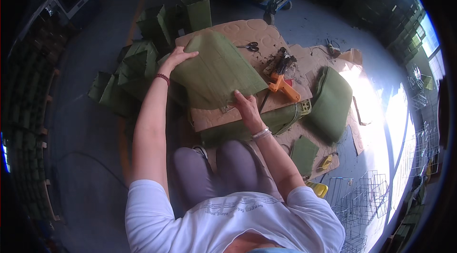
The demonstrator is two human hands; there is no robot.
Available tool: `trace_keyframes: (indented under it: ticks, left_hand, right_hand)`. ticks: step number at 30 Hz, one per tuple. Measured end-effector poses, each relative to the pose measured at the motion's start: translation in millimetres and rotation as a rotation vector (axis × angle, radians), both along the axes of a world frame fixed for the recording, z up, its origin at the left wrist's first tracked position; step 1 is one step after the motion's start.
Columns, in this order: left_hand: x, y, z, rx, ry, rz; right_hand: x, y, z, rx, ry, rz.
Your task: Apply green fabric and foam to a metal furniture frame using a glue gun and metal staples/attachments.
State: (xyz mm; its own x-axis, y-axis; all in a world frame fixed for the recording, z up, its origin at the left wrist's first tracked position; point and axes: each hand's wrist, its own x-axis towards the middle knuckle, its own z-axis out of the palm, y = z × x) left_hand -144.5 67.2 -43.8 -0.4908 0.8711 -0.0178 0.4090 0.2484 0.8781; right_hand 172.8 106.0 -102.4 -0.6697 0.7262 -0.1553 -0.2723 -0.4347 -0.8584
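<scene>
White shirt (pixel 228 215) and grey-clad knees (pixel 223 167) filled the bottom centre of the frame, nearest the lens, and two bare forearms rose from them toward the middle. One green fabric piece (pixel 216 69) lay spread at centre frame on a tan cardboard sheet (pixel 252 31), and both hands were on it. One left hand (pixel 177 58), above a red wrist band, lay flat with fingers extended over the piece's upper left edge, its arm nearly straight. One right hand (pixel 245 105), above a pale bracelet, pressed down on the lower right corner with fingers curled over the edge; whether it pinched the cloth or merely pressed it could not be told.

Right of the piece lay one orange glue gun (pixel 283 84), and above it one pair of scissors (pixel 250 47). One folded stack of green fabric (pixel 331 103) sat at right of centre, and one small green square (pixel 303 154) lay below it. One green roll (pixel 266 122) ran under the cardboard's lower edge. Several finished green fabric boxes (pixel 143 62) crowded the upper left; their exact number could not be counted. Wire frames (pixel 362 196) were heaped at lower right.
</scene>
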Motion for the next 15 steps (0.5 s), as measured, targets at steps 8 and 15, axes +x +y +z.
trace_keyframes:
  ticks: [8, 15]
  left_hand:
    - [66.4, -74.1, 9.7, 0.231, -0.509, 0.065]
    - [163.8, -126.9, -1.7, 0.423, -0.613, 0.321]
  right_hand:
    - [-4.4, 105.7, 65.3, 0.337, -0.165, 0.118]
    - [-15.8, 152.3, 47.9, 0.055, 0.037, 0.127]
